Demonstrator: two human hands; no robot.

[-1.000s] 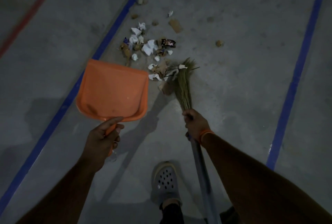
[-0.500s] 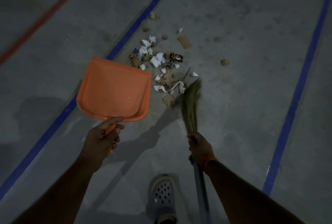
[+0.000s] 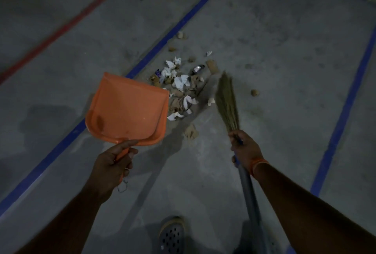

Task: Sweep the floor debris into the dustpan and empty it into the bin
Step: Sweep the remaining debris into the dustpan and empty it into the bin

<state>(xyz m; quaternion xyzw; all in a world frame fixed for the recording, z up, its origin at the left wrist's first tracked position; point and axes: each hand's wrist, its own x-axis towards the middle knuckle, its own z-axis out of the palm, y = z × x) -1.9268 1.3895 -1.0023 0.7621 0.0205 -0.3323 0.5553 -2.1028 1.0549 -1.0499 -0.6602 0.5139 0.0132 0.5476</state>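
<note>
My left hand (image 3: 110,164) grips the handle of the orange dustpan (image 3: 127,111), its mouth beside the debris pile (image 3: 183,88) on the grey floor (image 3: 284,50). My right hand (image 3: 245,147) clasps the broom (image 3: 226,101) just below its bristles. Sweeping is under way; next I judge a leftward stroke into the pan. At least 1 scrap (image 3: 255,92) lies apart. No bin is in view; dim light blurs the bristles.

A dim, grey concrete floor (image 3: 264,19) carries two painted blue lines (image 3: 179,23), with a red line (image 3: 67,26) left of them.
</note>
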